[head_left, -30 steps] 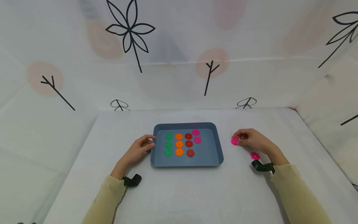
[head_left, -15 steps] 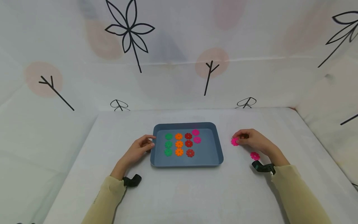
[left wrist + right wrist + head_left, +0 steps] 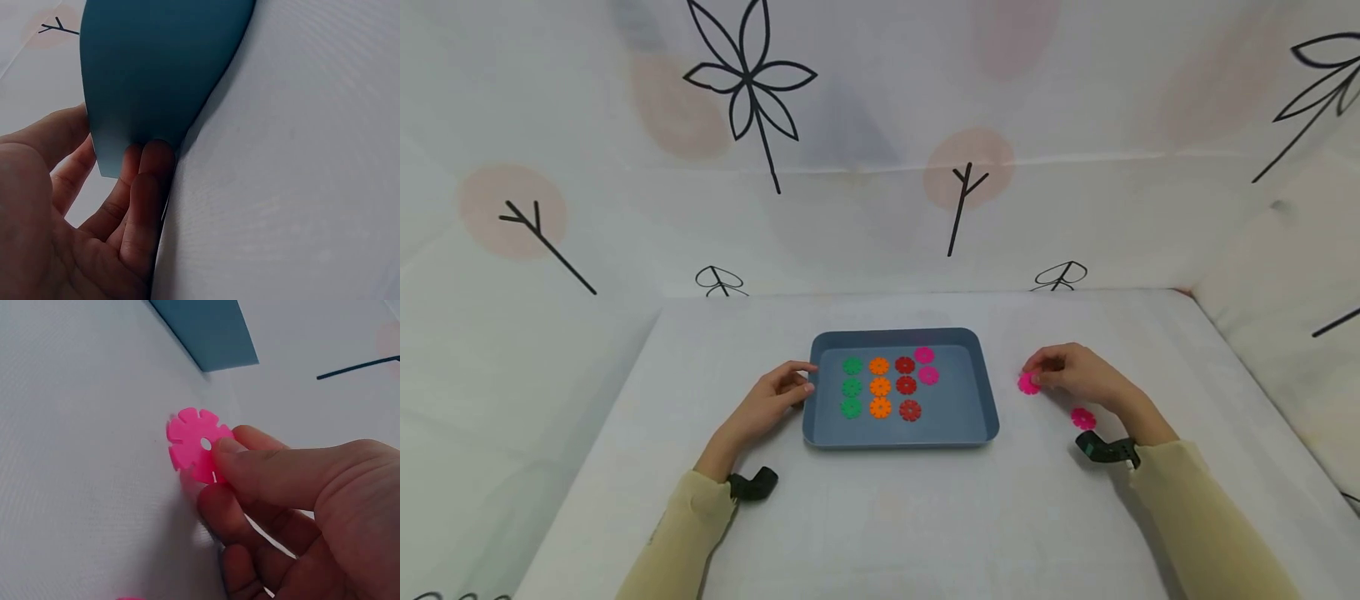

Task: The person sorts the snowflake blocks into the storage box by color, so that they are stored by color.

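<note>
My right hand (image 3: 1075, 372) pinches a pink notched interlocking disc (image 3: 192, 440) between thumb and fingers, to the right of the blue-grey tray (image 3: 902, 433). The disc is tilted, with its centre hole showing. My left hand (image 3: 775, 396) holds the tray's left edge, with fingers against the outer wall in the left wrist view. In the tray lie columns of green discs (image 3: 852, 387), orange discs (image 3: 880, 386) and red discs (image 3: 906, 385), three of each. Two pink discs (image 3: 928, 375) lie right of the red ones.
Another pink disc (image 3: 1083, 418) lies on the white tabletop (image 3: 910, 525), near my right wrist. A black wrist camera (image 3: 1105, 447) sits on the right wrist, another wrist camera (image 3: 754, 483) on the left. A patterned cloth (image 3: 865, 217) stands behind the table.
The pink disc in my right hand has shifted very slightly toward me, with the fingers still pinching it. My left hand and the discs in the tray stay where they were.
</note>
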{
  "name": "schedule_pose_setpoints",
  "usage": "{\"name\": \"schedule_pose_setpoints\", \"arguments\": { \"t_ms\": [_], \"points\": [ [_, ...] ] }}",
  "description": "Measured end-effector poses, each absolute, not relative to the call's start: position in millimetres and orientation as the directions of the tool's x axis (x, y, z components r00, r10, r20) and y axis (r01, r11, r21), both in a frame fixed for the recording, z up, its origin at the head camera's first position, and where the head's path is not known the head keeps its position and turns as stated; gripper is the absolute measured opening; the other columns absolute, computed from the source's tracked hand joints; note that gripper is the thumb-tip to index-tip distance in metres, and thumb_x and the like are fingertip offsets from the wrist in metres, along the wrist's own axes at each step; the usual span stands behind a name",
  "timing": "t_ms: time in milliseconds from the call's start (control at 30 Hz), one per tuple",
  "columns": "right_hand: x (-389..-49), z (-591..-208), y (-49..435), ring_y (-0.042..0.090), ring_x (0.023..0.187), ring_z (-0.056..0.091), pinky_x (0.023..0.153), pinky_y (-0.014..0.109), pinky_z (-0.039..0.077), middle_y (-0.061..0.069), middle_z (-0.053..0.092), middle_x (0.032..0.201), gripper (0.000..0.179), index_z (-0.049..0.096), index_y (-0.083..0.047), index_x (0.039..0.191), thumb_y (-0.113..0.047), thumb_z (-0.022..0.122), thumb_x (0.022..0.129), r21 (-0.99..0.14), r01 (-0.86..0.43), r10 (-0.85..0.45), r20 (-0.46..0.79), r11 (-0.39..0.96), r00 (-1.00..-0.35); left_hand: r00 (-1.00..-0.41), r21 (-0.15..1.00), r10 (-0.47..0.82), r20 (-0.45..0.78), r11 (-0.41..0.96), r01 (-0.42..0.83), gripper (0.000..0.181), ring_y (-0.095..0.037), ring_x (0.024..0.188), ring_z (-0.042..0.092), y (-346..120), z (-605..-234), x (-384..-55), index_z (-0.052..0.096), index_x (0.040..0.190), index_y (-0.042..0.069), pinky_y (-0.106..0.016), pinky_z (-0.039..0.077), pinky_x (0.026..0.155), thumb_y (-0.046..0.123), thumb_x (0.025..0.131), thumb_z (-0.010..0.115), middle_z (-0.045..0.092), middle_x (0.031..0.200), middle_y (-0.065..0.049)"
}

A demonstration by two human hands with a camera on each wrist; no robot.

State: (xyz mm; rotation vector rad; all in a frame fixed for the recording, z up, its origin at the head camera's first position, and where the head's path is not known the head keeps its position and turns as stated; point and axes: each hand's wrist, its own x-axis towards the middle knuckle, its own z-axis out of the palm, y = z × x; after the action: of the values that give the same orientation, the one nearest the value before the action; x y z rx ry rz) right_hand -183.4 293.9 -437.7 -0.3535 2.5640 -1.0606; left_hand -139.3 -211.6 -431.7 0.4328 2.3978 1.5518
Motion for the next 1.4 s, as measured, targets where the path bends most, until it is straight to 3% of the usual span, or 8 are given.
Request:
{"name": "schedule_pose_setpoints", "arguments": {
  "t_ms": [500,867,1400],
  "points": [
    [-184,-427,290,0.024,0.080,0.063,0.073,0.035,0.054,0.009,0.065,0.096,0.017,0.070,-0.004,0.109,-0.006,0.065,0.094,-0.712,-0.078,-0.312,-0.204,0.698,-0.928,-0.928,0.921,0.368,-0.057,0.378,0.094,0.038,-0.034,0.090,0.057,-211,-433,-138,0.053,0.136,-0.003,-0.035,0.045,0.075,0.012,0.102,0.059,0.062,0.105,-0.018],
    [-189,-412,281,0.026,0.084,0.066,0.077,0.037,0.056,0.012,0.066,0.103,0.019,0.069,-0.002,0.113,-0.007,0.063,0.096,-0.730,-0.097,-0.307,-0.160,0.676,-0.938,-0.926,0.924,0.375,-0.053,0.369,0.097,0.038,-0.037,0.091,0.057,-212,-433,-138,0.053,0.136,-0.004,-0.036,0.046,0.077,0.012,0.102,0.059,0.062,0.105,-0.020],
    [-195,-407,258,0.028,0.090,0.068,0.079,0.044,0.056,0.010,0.070,0.100,0.013,0.071,-0.005,0.106,-0.008,0.068,0.094,-0.753,-0.137,-0.295,-0.078,0.643,-0.952,-0.925,0.924,0.377,-0.056,0.369,0.094,0.039,-0.036,0.091,0.057,-211,-431,-139,0.052,0.137,-0.005,-0.036,0.045,0.077,0.012,0.102,0.058,0.062,0.105,-0.022]
  ]
}}
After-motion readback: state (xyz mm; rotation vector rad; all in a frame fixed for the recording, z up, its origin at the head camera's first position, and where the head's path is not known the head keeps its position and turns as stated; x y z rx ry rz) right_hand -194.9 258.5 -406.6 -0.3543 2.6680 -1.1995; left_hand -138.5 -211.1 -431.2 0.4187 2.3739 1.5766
